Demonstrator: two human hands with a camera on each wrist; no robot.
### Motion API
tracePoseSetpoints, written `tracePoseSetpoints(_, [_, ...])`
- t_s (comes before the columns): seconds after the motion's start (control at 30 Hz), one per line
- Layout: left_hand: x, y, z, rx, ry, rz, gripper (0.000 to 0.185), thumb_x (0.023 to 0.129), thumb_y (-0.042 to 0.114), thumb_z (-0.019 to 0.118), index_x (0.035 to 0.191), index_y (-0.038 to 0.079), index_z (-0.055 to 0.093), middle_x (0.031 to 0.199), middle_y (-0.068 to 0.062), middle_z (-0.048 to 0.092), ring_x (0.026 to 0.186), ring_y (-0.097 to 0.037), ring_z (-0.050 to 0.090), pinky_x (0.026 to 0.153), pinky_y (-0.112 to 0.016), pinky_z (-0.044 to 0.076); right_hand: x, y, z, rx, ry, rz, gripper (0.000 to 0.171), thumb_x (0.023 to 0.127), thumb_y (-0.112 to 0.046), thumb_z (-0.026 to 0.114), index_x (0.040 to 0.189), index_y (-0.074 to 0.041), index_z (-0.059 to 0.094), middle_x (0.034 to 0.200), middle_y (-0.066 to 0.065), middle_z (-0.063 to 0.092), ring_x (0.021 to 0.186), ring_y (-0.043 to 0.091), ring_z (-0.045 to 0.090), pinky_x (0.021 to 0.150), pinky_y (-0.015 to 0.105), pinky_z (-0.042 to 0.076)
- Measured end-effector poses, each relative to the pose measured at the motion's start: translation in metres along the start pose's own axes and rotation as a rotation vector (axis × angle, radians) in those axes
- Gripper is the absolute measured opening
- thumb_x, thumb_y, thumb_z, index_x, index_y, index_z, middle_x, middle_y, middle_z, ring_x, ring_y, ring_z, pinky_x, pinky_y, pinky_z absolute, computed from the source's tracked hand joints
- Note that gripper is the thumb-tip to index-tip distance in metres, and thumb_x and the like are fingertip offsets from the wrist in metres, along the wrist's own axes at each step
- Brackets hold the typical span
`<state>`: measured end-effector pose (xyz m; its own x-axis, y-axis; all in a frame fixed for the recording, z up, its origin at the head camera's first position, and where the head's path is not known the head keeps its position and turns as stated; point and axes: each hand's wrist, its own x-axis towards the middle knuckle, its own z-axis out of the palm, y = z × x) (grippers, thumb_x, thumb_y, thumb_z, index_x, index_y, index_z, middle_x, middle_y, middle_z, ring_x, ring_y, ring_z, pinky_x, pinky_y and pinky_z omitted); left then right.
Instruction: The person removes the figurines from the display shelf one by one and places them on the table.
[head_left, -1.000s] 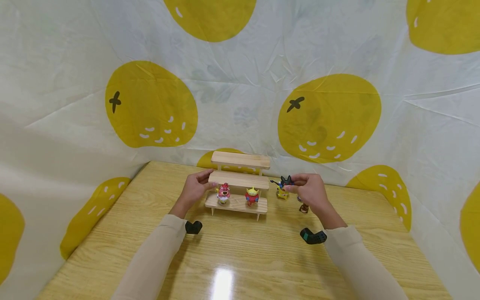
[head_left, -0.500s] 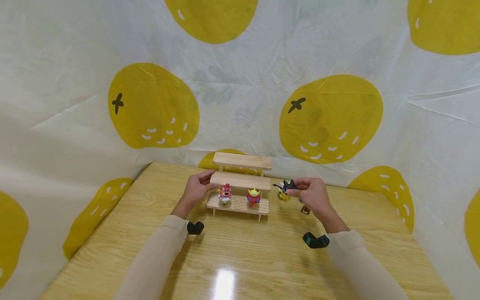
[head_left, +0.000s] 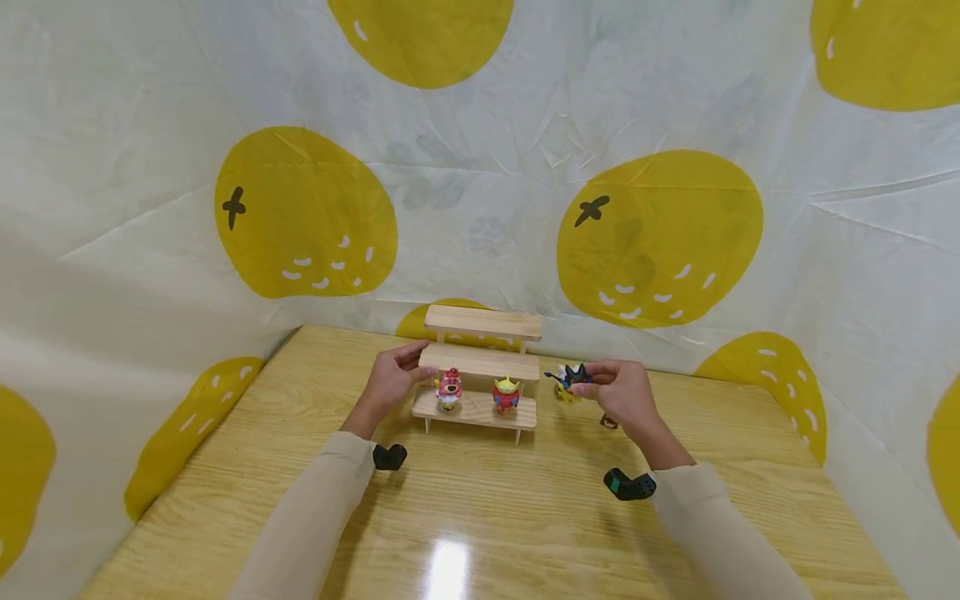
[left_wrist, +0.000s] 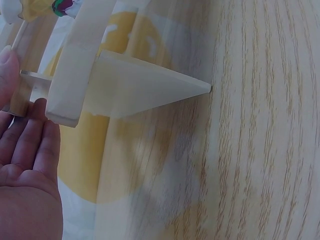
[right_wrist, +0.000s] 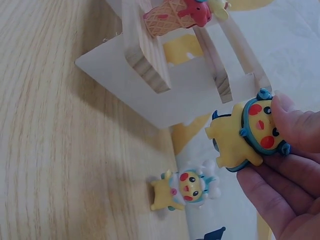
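just right of the wooden stepped shelf [head_left: 480, 375], a yellow pikachu figure [right_wrist: 247, 132] in a dark hood is pinched by the right hand [head_left: 622, 392], clear of the tabletop [head_left: 480, 517]; the shelf's left end is steadied by the left hand [head_left: 390, 382], fingers straight.

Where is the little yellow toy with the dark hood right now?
The hooded toy is pinched in the right hand, just right of the wooden shelf.
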<state>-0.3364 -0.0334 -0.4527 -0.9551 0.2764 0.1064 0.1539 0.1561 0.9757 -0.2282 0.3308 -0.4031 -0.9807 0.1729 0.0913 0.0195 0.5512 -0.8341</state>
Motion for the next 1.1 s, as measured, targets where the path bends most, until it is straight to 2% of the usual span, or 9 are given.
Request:
tracePoseSetpoints(0.17, [0.003,-0.007,-0.002,-0.003,0.003,0.016,0.064,0.097,0.014,0.076,0.155,0.006,0.051,0.163,-0.018,0.045,0.152,-0.035,0.042,0.121,-0.05,0.042,0.0,0.002,0.002,-0.014,0.007,0.002,0.037,0.092,-0.015,0.082,0.123,0.003,0.073,0.112,0.021,0.079,0.103,0.03,0.075,0.074,0.026,0.055])
tracePoseSetpoints(0.23, [0.002,-0.006,-0.002,-0.005,0.001,0.021,0.064,0.096,0.015,0.077,0.154,0.007,0.051,0.163,-0.017,0.044,0.153,-0.035,0.041,0.121,-0.05,0.042,0.0,0.002,0.003,-0.009,0.01,0.006,0.035,0.091,-0.015,0.082,0.121,0.003,0.074,0.111,0.02,0.079,0.101,0.028,0.075,0.069,0.026,0.054])
tracePoseSetpoints(0.43, [0.001,-0.005,-0.002,0.004,0.006,0.034,0.063,0.095,0.016,0.078,0.153,0.008,0.054,0.162,-0.017,0.046,0.152,-0.035,0.042,0.121,-0.049,0.043,0.0,0.004,0.005,0.029,0.003,0.024,0.032,0.091,-0.012,0.082,0.118,0.002,0.075,0.108,0.019,0.08,0.081,0.013,0.069,0.049,0.029,0.043])
tracePoseSetpoints(0.5, [0.001,-0.005,-0.003,0.009,0.003,0.033,0.063,0.096,0.016,0.077,0.153,0.008,0.054,0.162,-0.017,0.045,0.152,-0.034,0.042,0.121,-0.049,0.043,-0.001,0.006,0.005,0.038,-0.002,0.031,0.032,0.091,-0.012,0.082,0.119,0.002,0.074,0.109,0.02,0.079,0.071,0.013,0.062,0.046,0.029,0.041])
tracePoseSetpoints(0.6, [0.002,-0.006,-0.002,0.011,0.003,0.029,0.062,0.096,0.016,0.077,0.153,0.008,0.054,0.163,-0.017,0.046,0.152,-0.034,0.042,0.121,-0.049,0.044,-0.001,0.009,0.006,0.042,-0.002,0.042,0.031,0.091,-0.011,0.081,0.119,0.001,0.075,0.11,0.02,0.079,0.066,0.017,0.058,0.044,0.029,0.04])
tracePoseSetpoints(0.67, [0.002,-0.006,-0.002,0.011,0.003,0.024,0.062,0.096,0.016,0.077,0.153,0.009,0.054,0.163,-0.017,0.045,0.153,-0.034,0.042,0.121,-0.049,0.044,0.0,0.011,0.007,0.038,-0.004,0.042,0.033,0.091,-0.011,0.081,0.121,0.001,0.074,0.112,0.021,0.078,0.069,0.021,0.061,0.045,0.029,0.042])
tracePoseSetpoints(0.77, [0.002,-0.006,-0.001,0.007,0.008,0.024,0.062,0.096,0.015,0.077,0.153,0.008,0.054,0.163,-0.017,0.046,0.152,-0.034,0.042,0.121,-0.048,0.044,0.0,0.012,0.008,0.021,-0.001,0.036,0.034,0.091,-0.012,0.082,0.121,0.001,0.074,0.113,0.021,0.078,0.085,0.022,0.07,0.055,0.027,0.049])
tracePoseSetpoints(0.9, [0.003,-0.006,-0.001,0.005,0.009,0.033,0.062,0.096,0.013,0.076,0.153,0.005,0.053,0.162,-0.018,0.045,0.152,-0.034,0.042,0.12,-0.049,0.044,0.001,0.014,0.01,0.003,0.005,0.027,0.032,0.091,-0.012,0.083,0.118,0.002,0.075,0.111,0.021,0.079,0.099,0.025,0.074,0.07,0.026,0.053])
tracePoseSetpoints(1.1, [0.003,-0.006,-0.002,0.007,0.008,0.029,0.062,0.097,0.013,0.076,0.154,0.005,0.052,0.162,-0.018,0.045,0.152,-0.035,0.042,0.12,-0.05,0.043,0.001,0.015,0.012,0.008,0.007,0.037,0.03,0.091,-0.011,0.083,0.116,0.003,0.075,0.108,0.019,0.079,0.098,0.024,0.073,0.074,0.026,0.053])
